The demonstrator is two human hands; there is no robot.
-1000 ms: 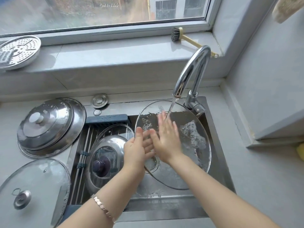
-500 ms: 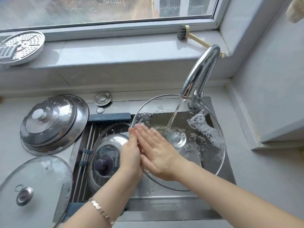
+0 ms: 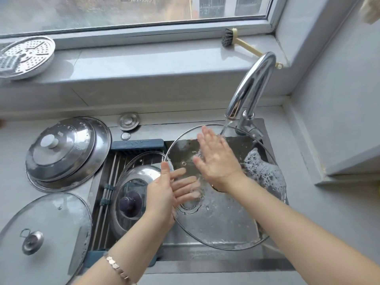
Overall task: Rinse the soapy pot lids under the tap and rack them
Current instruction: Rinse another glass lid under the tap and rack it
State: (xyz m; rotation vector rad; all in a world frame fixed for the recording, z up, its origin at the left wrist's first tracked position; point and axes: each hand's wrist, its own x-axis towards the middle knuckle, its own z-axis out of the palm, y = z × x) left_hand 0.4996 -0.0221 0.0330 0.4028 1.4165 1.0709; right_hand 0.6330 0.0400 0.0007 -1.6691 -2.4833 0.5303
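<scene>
Head view, mid-rinse: my left hand pinches the rim of the large clear glass pot lid under the curved chrome tap, my right hand wipes it with flat, straight fingers, and I judge the white suds on its right side need turning under the water next.

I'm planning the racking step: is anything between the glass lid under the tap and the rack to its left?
Yes. The rack beside the glass lid already carries a dark-knobbed lid lying over a second clear lid; together they cover most of its bars.
</scene>
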